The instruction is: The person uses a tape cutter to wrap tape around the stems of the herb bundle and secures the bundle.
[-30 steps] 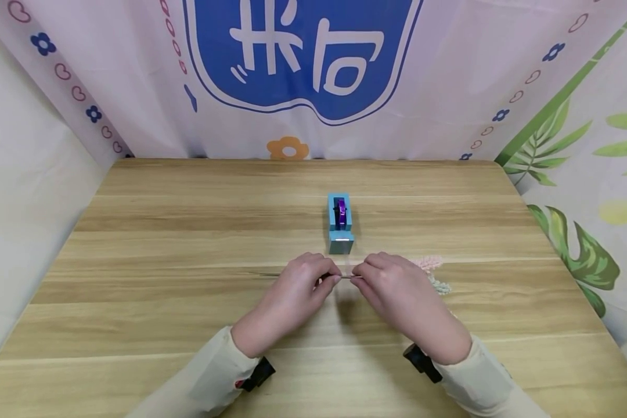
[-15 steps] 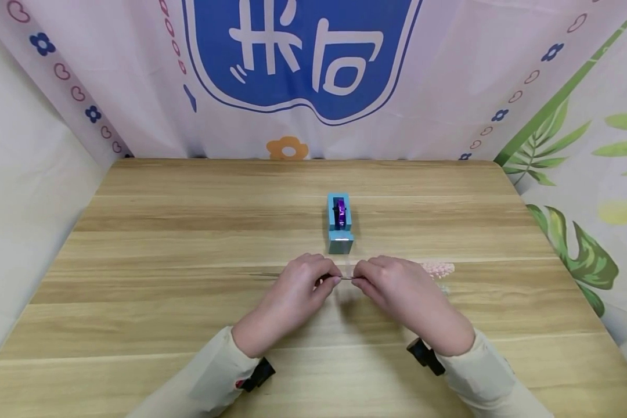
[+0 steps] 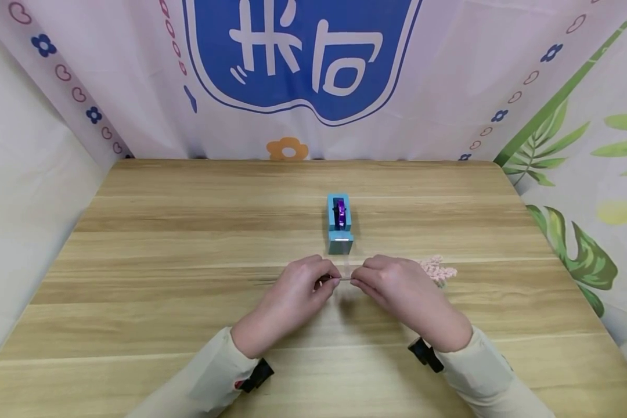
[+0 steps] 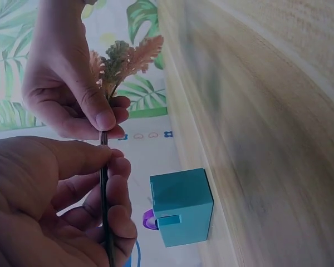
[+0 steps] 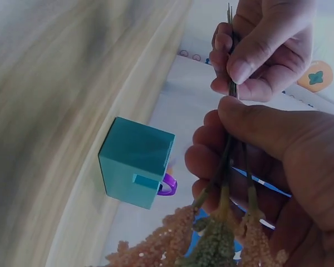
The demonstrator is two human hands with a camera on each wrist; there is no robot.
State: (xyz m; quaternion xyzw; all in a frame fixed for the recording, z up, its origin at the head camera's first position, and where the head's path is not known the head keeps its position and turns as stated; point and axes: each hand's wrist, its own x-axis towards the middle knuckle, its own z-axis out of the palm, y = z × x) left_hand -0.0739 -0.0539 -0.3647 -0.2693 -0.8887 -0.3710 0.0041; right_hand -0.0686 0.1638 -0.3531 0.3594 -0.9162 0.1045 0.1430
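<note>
Both hands hold one bunch of artificial flowers by its thin dark stems, above the wooden table. My left hand (image 3: 292, 296) pinches the stems between thumb and fingers, and their ends stick out to its left. Close beside it, my right hand (image 3: 404, 290) pinches the same stems nearer the blooms. Pink flower heads (image 3: 438, 270) show past the right hand; in the right wrist view a green flower head (image 5: 211, 242) sits between pink ones. A faint clear strip (image 3: 346, 267), apparently tape, runs between the stems and the blue tape dispenser (image 3: 340, 244).
A purple tape roll (image 3: 341, 213) sits in the dispenser, which stands just beyond the hands. The wooden table (image 3: 188, 232) reaches back to a printed curtain (image 3: 151, 128). Black wrist cameras (image 3: 425, 355) are worn at the sleeves.
The flower heads have turned about the stems: green showed beside pink earlier, and now mostly pink shows. My right hand shifts slightly, while the left stays nearly in place.
</note>
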